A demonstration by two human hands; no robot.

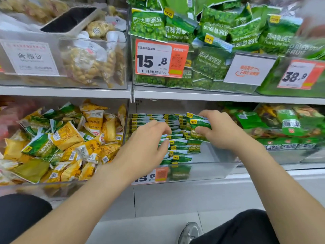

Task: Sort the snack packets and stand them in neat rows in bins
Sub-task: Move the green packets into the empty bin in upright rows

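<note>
**A:** Foreground: dark-trousered knees (pixel 22 217) and a grey shoe (pixel 190 232) on pale floor tiles (pixel 167 199). The person crouches at the lower shelf.

**B:** Which step is in hand?

**A:** Filling the bin. The right hand (pixel 219 131) pinches a green packet (pixel 200 125) between thumb and curled fingers, at the right of the standing rows (pixel 175 145) in the clear bin (pixel 202 171). The left hand (pixel 149 138) lies bent-fingered on the row tops; I cannot tell whether it grips one.

**B:** And next?

**A:** Probably slotting that packet in upright, with the left hand bracing its neighbours.

**B:** Surroundings?

**A:** To the left is an unsorted bin of mixed packets (pixel 61 143). Above, there are pea bags (pixel 244 32) behind a price tag (pixel 161 58).
</note>
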